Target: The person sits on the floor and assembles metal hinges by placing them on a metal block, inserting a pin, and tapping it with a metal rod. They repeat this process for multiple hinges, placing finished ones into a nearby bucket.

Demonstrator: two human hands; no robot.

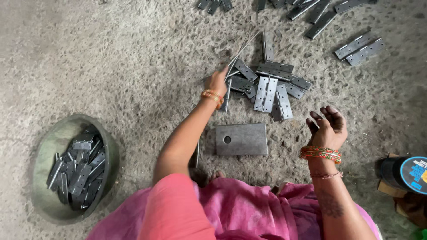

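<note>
Fingers of the left hand (216, 82) are closed round a bundle of thin metal rods (242, 46), whose long axis runs up and to the right, away from the wrist; I see the pile of grey hinges (269, 86) touching the rods just right of those fingers, so the left hand is the nearer one; the right hand (328, 126) hangs open and holds nothing, palm up, below and right of the pile; a flat steel block with one hole (241, 139) lies on the floor between the two forearms; a round bowl of hinges (73, 169) sits well left; a black can with a blue round label (407, 174) stands far right
</note>
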